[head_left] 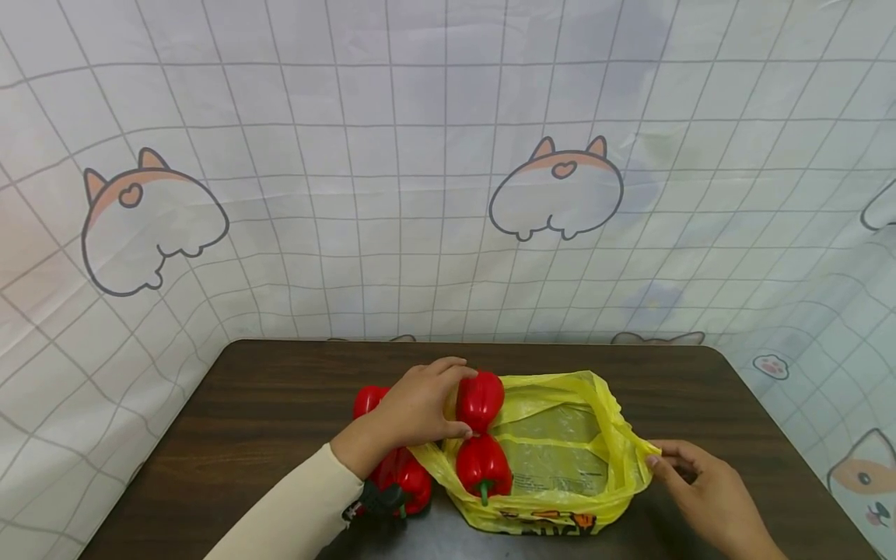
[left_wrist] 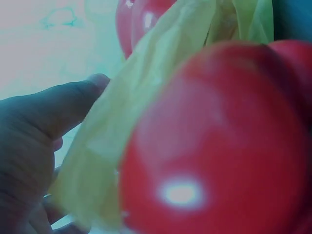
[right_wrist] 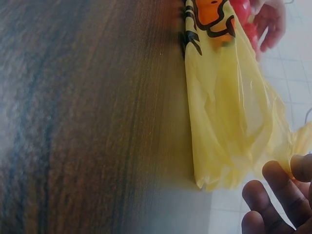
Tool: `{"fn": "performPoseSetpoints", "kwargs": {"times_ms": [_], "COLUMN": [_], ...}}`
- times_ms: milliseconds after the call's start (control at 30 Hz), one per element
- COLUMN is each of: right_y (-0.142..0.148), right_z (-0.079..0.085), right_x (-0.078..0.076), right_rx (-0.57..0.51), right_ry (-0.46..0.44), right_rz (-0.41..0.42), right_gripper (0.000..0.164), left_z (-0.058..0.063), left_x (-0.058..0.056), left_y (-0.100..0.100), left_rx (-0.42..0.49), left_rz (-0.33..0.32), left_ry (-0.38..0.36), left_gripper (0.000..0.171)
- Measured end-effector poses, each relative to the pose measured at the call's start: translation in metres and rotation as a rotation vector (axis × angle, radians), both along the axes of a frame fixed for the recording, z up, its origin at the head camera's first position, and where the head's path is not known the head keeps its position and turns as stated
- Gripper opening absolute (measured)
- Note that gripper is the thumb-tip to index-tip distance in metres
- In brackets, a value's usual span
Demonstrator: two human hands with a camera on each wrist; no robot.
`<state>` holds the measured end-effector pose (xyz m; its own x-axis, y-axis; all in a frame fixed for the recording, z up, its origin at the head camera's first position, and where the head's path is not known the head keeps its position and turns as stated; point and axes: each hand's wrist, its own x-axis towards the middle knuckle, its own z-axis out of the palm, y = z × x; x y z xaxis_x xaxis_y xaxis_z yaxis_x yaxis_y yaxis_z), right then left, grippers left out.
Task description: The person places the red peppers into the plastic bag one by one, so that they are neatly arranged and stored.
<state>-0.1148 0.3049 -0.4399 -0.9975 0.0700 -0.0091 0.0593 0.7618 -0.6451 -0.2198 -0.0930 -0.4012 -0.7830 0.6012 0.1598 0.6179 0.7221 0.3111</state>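
In the head view a yellow plastic bag (head_left: 560, 498) stands with its mouth spread wide. Two red bell peppers lie at its left side, a far one (head_left: 483, 408) and a near one (head_left: 483, 467). My left hand (head_left: 420, 400) reaches over the bag's left edge and holds the far pepper, fingers at its far side, thumb at its near side. Bag film hides part of this in the left wrist view. With fingertips and thumb, my right hand (head_left: 707, 482) pinches the bag's right rim; the right wrist view shows the taut film (right_wrist: 229, 131) beside the fingers.
More red bell peppers lie outside the bag, left of it: one behind my left wrist (head_left: 367, 398) and one in front (head_left: 409, 482). A large red pepper (left_wrist: 209, 146) fills the left wrist view. The dark wooden table (head_left: 280, 389) meets a patterned cloth (head_left: 392, 233) behind.
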Motion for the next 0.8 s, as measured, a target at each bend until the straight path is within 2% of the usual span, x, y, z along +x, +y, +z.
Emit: {"fn": "performPoseSetpoints", "kwargs": {"times_ms": [333, 567, 800], "right_y": [-0.003, -0.004, -0.004], "right_z": [0.001, 0.001, 0.001], "right_x": [0.0, 0.0, 0.0], "right_rx": [-0.001, -0.006, -0.004], "right_ry": [0.018, 0.01, 0.002], "right_rz": [0.002, 0.002, 0.0], "right_gripper": [0.051, 0.053, 0.053], "left_z": [0.008, 0.016, 0.017], "left_x": [0.006, 0.012, 0.019], "left_y": [-0.009, -0.018, -0.03], "left_rx": [0.064, 0.117, 0.125], "left_rz": [-0.018, -0.034, -0.012], "left_ry": [-0.038, -0.076, -0.109], "left_gripper": [0.073, 0.075, 0.075]}}
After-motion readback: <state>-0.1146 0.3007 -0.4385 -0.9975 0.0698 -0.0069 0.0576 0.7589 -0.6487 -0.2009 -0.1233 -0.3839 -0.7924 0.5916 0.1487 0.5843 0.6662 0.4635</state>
